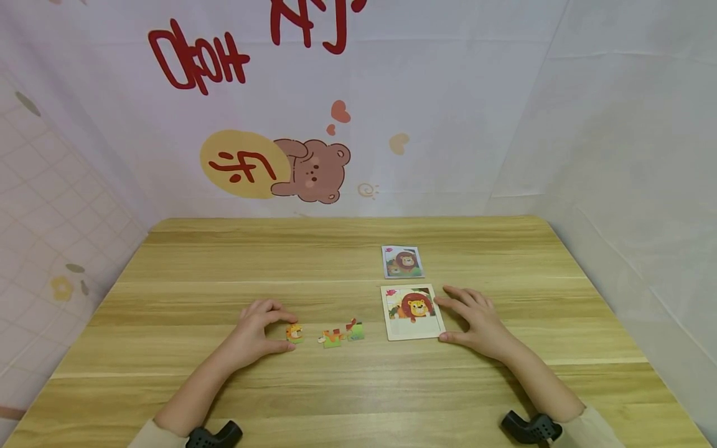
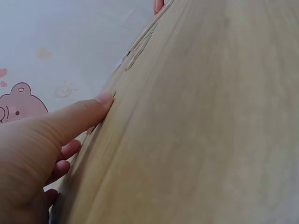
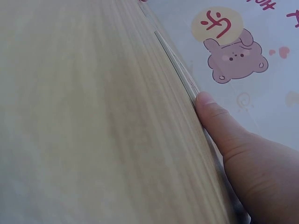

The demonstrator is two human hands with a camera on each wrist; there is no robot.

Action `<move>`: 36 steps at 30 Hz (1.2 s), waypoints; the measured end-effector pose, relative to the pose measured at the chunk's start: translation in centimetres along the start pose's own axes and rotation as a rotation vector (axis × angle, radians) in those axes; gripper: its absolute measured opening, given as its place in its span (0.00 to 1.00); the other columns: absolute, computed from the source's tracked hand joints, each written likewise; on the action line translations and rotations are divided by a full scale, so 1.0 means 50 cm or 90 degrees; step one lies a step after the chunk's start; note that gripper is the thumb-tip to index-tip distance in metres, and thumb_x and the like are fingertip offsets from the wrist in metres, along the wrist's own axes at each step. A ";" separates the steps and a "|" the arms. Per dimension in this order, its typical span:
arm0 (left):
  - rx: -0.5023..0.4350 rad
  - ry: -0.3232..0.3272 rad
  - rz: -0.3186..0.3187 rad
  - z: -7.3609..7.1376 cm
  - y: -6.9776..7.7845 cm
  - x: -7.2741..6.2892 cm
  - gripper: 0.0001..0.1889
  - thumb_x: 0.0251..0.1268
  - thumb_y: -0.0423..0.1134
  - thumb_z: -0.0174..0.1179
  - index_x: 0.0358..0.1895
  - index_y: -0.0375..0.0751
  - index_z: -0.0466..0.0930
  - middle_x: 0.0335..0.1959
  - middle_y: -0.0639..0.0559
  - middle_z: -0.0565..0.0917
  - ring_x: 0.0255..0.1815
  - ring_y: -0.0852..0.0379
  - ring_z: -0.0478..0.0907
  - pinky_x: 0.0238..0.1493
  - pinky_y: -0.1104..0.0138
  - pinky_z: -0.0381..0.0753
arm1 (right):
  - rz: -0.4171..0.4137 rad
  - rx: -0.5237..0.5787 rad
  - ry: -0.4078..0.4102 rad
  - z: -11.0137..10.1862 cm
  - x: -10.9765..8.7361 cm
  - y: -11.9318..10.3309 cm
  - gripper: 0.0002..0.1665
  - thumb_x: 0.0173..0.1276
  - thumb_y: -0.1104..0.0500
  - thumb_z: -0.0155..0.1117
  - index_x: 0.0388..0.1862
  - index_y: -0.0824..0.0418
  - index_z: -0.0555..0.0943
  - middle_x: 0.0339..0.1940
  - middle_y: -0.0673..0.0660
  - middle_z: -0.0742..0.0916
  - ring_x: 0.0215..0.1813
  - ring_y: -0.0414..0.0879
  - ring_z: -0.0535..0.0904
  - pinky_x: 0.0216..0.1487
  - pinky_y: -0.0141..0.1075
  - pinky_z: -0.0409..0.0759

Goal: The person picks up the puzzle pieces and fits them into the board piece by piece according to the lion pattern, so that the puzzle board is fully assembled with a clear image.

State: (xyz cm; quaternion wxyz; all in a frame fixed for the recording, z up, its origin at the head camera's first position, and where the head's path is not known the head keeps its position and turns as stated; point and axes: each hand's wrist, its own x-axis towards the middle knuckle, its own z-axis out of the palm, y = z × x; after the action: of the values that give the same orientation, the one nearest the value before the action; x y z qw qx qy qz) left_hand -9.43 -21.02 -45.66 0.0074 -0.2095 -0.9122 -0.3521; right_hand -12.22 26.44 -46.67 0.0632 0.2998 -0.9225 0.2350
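Observation:
On the left, my left hand pinches a puzzle piece with a yellow lion face, index finger at its far edge and thumb at its near edge. In the left wrist view the thumb presses the piece's edge, low on the table. Two more pieces, an orange one and a green one, lie to its right. My right hand rests beside the puzzle board, index finger and thumb touching its right edge. The board's upper part shows a maned lion; its lower part is bare.
A picture card of the lions lies just beyond the board. All of it is on a wooden table. A white cloth wall with a printed bear stands behind the far edge. Black wrist devices sit on both forearms.

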 end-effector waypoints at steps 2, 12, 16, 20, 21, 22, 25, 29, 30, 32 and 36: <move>-0.008 0.003 -0.002 0.000 -0.001 0.000 0.23 0.39 0.45 0.79 0.44 0.51 0.86 0.46 0.58 0.75 0.51 0.51 0.65 0.53 0.51 0.54 | 0.006 0.001 -0.005 0.000 0.000 0.000 0.43 0.52 0.39 0.73 0.65 0.54 0.75 0.69 0.63 0.69 0.65 0.61 0.60 0.56 0.61 0.52; -0.036 0.040 0.000 0.010 0.006 0.009 0.23 0.39 0.47 0.79 0.45 0.52 0.86 0.44 0.61 0.76 0.50 0.55 0.67 0.52 0.49 0.60 | 0.013 0.002 -0.009 0.002 0.000 0.004 0.43 0.51 0.39 0.74 0.65 0.54 0.75 0.69 0.62 0.69 0.65 0.62 0.59 0.56 0.62 0.51; -0.055 0.058 0.021 0.019 0.018 0.016 0.24 0.40 0.47 0.78 0.45 0.49 0.86 0.41 0.64 0.76 0.49 0.57 0.67 0.51 0.52 0.62 | 0.018 0.005 -0.012 0.002 0.000 0.004 0.43 0.52 0.39 0.74 0.65 0.53 0.75 0.69 0.62 0.68 0.66 0.62 0.59 0.57 0.61 0.51; -0.065 0.058 0.033 0.031 0.034 0.026 0.24 0.40 0.47 0.79 0.45 0.47 0.86 0.40 0.66 0.76 0.49 0.59 0.67 0.51 0.53 0.63 | 0.020 0.005 -0.018 0.002 0.001 0.003 0.43 0.52 0.38 0.73 0.66 0.52 0.74 0.70 0.61 0.68 0.66 0.61 0.58 0.57 0.61 0.51; -0.066 0.056 0.035 0.034 0.038 0.028 0.24 0.40 0.47 0.79 0.45 0.47 0.85 0.40 0.67 0.76 0.49 0.59 0.67 0.51 0.53 0.63 | 0.020 0.004 -0.018 0.003 0.001 0.003 0.43 0.52 0.38 0.73 0.66 0.52 0.74 0.70 0.61 0.68 0.66 0.61 0.58 0.57 0.61 0.51; -0.068 0.054 0.037 0.037 0.042 0.031 0.24 0.40 0.47 0.79 0.45 0.47 0.85 0.40 0.67 0.76 0.48 0.59 0.67 0.50 0.53 0.64 | 0.020 0.004 -0.019 0.003 0.001 0.004 0.43 0.52 0.38 0.73 0.66 0.52 0.74 0.70 0.61 0.68 0.66 0.61 0.58 0.57 0.62 0.51; -0.068 0.045 0.039 0.048 0.055 0.040 0.24 0.40 0.47 0.79 0.45 0.47 0.85 0.39 0.67 0.76 0.47 0.61 0.67 0.50 0.54 0.64 | 0.019 0.002 -0.019 0.003 0.001 0.004 0.43 0.52 0.38 0.73 0.66 0.52 0.74 0.70 0.61 0.68 0.66 0.61 0.59 0.56 0.62 0.52; -0.077 0.035 0.054 0.065 0.074 0.055 0.23 0.40 0.46 0.79 0.44 0.47 0.86 0.39 0.66 0.76 0.46 0.61 0.67 0.49 0.55 0.63 | 0.015 0.001 -0.016 0.003 0.002 0.004 0.43 0.52 0.38 0.73 0.66 0.52 0.74 0.70 0.62 0.68 0.66 0.61 0.59 0.56 0.62 0.52; -0.079 0.034 0.061 0.070 0.078 0.060 0.23 0.40 0.45 0.79 0.44 0.47 0.86 0.39 0.65 0.76 0.46 0.61 0.67 0.50 0.55 0.63 | 0.014 0.002 -0.016 0.003 0.002 0.005 0.43 0.52 0.38 0.73 0.65 0.52 0.74 0.70 0.62 0.68 0.66 0.62 0.59 0.56 0.62 0.52; -0.083 0.033 0.077 0.081 0.089 0.068 0.23 0.39 0.45 0.79 0.44 0.47 0.86 0.40 0.65 0.77 0.46 0.61 0.67 0.50 0.55 0.63 | 0.013 0.002 -0.015 0.003 0.002 0.006 0.43 0.52 0.39 0.73 0.65 0.52 0.74 0.69 0.62 0.68 0.66 0.62 0.59 0.56 0.62 0.51; -0.090 0.026 0.094 0.104 0.111 0.087 0.22 0.40 0.45 0.79 0.43 0.48 0.86 0.40 0.66 0.76 0.46 0.61 0.67 0.51 0.55 0.64 | 0.014 0.000 -0.016 0.003 0.002 0.006 0.43 0.52 0.38 0.73 0.65 0.52 0.74 0.69 0.62 0.68 0.66 0.61 0.59 0.57 0.62 0.52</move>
State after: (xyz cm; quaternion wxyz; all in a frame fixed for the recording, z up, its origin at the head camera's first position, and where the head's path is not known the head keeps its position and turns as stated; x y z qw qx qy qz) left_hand -10.56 -12.33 -45.30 0.0372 -0.2691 -0.8669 -0.4180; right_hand -12.45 26.54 -46.89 0.0488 0.2927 -0.9264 0.2318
